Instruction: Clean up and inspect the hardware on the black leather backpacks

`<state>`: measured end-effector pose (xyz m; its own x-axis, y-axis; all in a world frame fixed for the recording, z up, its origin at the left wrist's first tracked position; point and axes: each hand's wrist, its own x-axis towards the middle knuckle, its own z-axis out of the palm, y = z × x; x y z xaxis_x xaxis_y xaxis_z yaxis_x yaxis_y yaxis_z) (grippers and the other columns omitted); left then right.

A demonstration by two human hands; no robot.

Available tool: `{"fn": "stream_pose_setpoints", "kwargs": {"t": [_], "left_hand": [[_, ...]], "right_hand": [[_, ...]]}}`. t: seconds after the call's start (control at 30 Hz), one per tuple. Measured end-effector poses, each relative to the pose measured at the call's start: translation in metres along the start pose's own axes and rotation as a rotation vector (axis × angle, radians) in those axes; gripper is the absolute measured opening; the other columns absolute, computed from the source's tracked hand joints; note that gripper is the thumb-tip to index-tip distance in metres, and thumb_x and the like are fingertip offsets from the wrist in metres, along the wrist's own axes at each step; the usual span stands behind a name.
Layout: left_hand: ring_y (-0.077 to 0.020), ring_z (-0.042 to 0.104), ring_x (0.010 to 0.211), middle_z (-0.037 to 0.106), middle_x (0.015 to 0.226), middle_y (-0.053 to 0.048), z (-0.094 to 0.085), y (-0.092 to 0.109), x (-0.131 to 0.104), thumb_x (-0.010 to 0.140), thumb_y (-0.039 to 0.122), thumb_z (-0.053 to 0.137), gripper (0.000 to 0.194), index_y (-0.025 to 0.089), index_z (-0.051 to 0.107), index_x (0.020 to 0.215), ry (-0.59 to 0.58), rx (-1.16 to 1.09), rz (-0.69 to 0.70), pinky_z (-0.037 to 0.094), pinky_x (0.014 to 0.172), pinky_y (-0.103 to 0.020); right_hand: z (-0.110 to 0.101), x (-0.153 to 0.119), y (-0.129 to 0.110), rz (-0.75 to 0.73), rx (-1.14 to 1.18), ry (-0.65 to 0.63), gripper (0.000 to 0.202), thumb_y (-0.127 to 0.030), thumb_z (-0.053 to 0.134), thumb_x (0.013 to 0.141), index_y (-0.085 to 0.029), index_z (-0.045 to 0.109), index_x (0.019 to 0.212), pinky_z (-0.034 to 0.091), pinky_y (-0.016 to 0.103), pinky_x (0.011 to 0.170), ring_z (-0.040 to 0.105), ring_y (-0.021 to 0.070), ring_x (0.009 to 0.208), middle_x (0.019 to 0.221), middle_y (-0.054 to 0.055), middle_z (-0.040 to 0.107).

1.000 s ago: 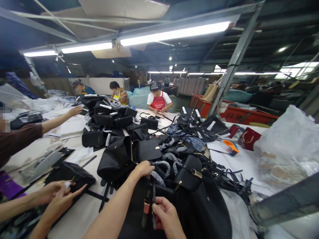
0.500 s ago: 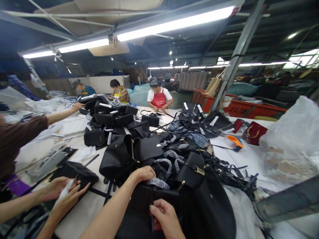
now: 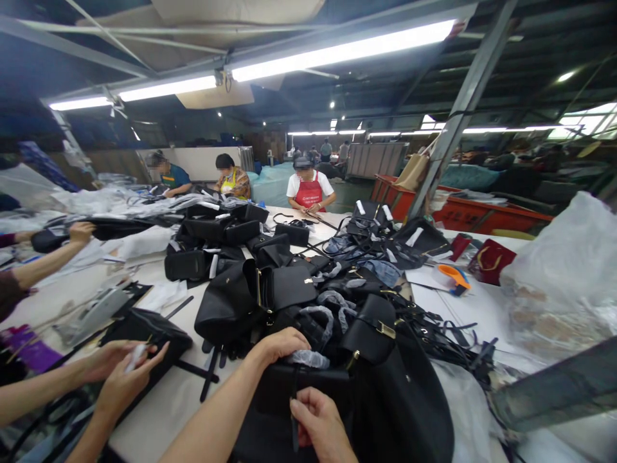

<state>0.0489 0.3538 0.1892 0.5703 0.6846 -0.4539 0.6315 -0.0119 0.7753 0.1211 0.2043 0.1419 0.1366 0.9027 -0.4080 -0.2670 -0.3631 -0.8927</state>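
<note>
Closest, at the near side of the table (image 3: pixel 139 429), a black bag (image 3: pixel 270 393), partly cut off by the bottom of the view. Before its face, right hand (image 3: pixel 319 419) with thumb and bent fingers pinched on a narrow dark strap (image 3: pixel 295 436), loose length hanging below the grip. Just beyond, left hand (image 3: pixel 286 345) curled low over the top edge of the bag, beside a plastic-wrapped handle (image 3: pixel 311 359); fingertips hidden, so impossible to tell pinching from merely resting.

Judging by looks: soft-bodied, apt to sag without support, fairly light, smooth enough to slide a little under the palm. Strap likely bendy but springy, best pinched close to its fixed end, with the top edge steadied from above. Wrapped handle probably slippery, so a poorer hold. Smooth black face perhaps easy to scuff; better met with finger pads than nails.

To the right, close against it, a second black bag (image 3: pixel 405 399). To the left, well apart, a co-worker's hands (image 3: pixel 124 384). Farther, a heap of black bags (image 3: pixel 212 230), then a person in a red apron (image 3: pixel 308 193).
</note>
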Motion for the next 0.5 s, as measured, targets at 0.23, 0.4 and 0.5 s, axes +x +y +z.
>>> {"fn": "stream_pose_setpoints", "kwargs": {"t": [0.23,0.4,0.5], "left_hand": [[-0.0092,0.051,0.052,0.056,0.06,0.006,0.013,-0.001,0.015,0.086,0.033,0.065,0.024,0.014,0.06,0.071,0.018,-0.088,0.025,0.045,0.054,-0.025],[-0.0085,0.045,0.052,0.047,0.057,0.008,0.01,0.007,0.005,0.073,0.015,0.067,0.01,0.016,0.056,0.071,0.203,-0.13,0.224,0.036,0.052,-0.022],[-0.0096,0.044,0.055,0.046,0.059,0.008,0.003,0.017,-0.014,0.07,0.011,0.059,0.008,0.017,0.057,0.075,0.334,-0.108,0.36,0.035,0.055,-0.022]], "right_hand": [[-0.005,0.002,0.006,0.012,-0.02,0.012,0.037,-0.048,0.074,0.055,-0.016,0.056,0.063,0.033,0.016,0.036,0.042,0.0061,0.038,0.043,-0.007,0.047],[-0.008,-0.001,0.0,0.018,-0.064,-0.01,0.025,-0.037,0.071,0.058,-0.016,0.06,0.066,0.036,0.017,0.041,0.048,0.008,0.044,0.048,-0.005,0.051],[-0.016,-0.008,-0.013,0.015,-0.098,-0.064,0.023,-0.035,0.07,0.06,-0.014,0.063,0.068,0.034,0.017,0.043,0.047,0.0084,0.047,0.053,-0.003,0.054]]}}
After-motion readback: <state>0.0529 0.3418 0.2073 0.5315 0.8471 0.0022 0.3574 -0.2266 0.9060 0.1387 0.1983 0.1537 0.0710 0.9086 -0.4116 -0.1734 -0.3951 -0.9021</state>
